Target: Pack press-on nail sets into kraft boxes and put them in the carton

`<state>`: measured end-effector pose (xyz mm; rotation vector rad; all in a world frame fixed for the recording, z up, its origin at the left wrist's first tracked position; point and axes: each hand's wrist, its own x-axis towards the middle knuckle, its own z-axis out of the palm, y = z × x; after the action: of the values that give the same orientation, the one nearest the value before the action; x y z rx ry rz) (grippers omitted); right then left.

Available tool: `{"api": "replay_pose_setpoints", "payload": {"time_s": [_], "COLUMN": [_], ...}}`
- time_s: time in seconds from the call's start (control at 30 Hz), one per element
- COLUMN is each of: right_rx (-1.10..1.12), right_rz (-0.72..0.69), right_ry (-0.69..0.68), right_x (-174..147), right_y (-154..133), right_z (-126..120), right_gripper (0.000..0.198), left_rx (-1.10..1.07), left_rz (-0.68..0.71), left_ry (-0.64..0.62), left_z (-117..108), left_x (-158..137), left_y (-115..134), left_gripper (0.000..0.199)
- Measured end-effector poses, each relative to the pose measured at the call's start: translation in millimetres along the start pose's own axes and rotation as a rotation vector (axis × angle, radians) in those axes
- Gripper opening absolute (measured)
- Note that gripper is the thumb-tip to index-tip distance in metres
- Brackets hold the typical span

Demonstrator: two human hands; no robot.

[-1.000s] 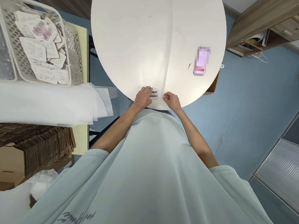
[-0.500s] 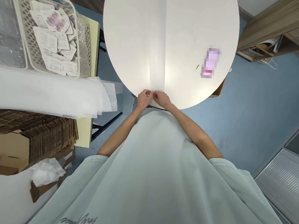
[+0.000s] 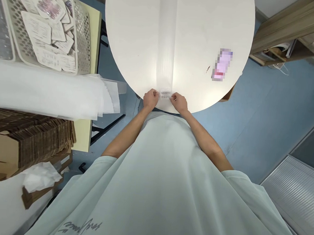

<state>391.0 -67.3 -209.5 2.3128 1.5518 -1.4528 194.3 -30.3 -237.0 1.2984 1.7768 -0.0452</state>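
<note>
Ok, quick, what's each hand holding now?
Left hand: closed, seemingly pinching the clear strip at its left edge.
Right hand: closed, seemingly pinching that strip's right edge.

No words or numbers are reading clearly. Shirt [image 3: 155, 181], below the round table [image 3: 135, 38], is carrying dark cursive script [image 3: 88, 226] down and left of the table; letters are running together, not resolving into words. Cards [image 3: 37, 28] in the basket [image 3: 83, 38], left of the table, are showing rows of small print, too tiny to read. Pink item [image 3: 222, 64] on the table's right side is showing only pixel blocks.
</note>
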Motion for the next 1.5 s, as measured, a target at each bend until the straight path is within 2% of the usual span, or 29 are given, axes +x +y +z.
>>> {"api": "replay_pose_setpoints", "payload": {"time_s": [0.13, 0.37, 0.7, 0.9, 0.93, 1.0, 1.07, 1.17, 1.23, 1.33, 1.5], "right_rx": [0.032, 0.087, 0.106, 0.167, 0.177, 0.192, 0.203, 0.217, 0.23, 0.255, 0.353], "right_rz": [0.086, 0.104, 0.122, 0.14, 0.138, 0.136, 0.137, 0.139, 0.147, 0.156, 0.151], "right_ry": [-0.007, 0.002, 0.022, 0.033, 0.037, 0.042, 0.046, 0.051, 0.051, 0.054, 0.024], "right_x": [3.9, 13.5, 16.1, 18.8, 18.9, 18.9, 19.0, 20.4, 21.8, 23.4, 24.4], "right_y": [2.8, -8.3, -7.8, -3.7, -3.5, -3.4, -3.5, -3.0, -2.1, -0.3, 1.5], "right_z": [2.9, 15.6, 19.9, 20.0, 20.1, 20.2, 20.3, 20.8, 21.0, 20.6, 15.9], "right_gripper": [0.028, 0.023, 0.024, 0.023, 0.022, 0.02, 0.018, 0.017, 0.017, 0.018, 0.031], "left_rx": [0.025, 0.05, 0.074, 0.042, 0.037, 0.027, 0.021, 0.044, 0.091, 0.156, 0.214], "left_rz": [-0.041, -0.111, -0.102, -0.054, -0.035, 0.069, 0.283, 0.637, 0.77, 0.837, 0.827], "left_ry": [0.017, 0.041, 0.075, 0.096, 0.112, 0.159, 0.178, 0.075, -0.033, -0.135, -0.211], "left_z": [3.4, 6.4, 10.4, 15.3, 17.0, 20.9, 24.9, 30.4, 32.9, 33.8, 28.8], "left_x": [-3.1, -3.3, -2.6, 1.3, 1.9, 3.4, 5.3, 7.1, 6.6, 2.9, -4.3], "left_y": [6.8, 13.7, 9.4, -3.7, -6.6, -12.4, -17.6, -24.4, -28.7, -34.4, -32.7], "left_gripper": [0.013, 0.011, 0.012, 0.007, 0.005, 0.017, 0.029, 0.045, 0.053, 0.067, 0.107]}}
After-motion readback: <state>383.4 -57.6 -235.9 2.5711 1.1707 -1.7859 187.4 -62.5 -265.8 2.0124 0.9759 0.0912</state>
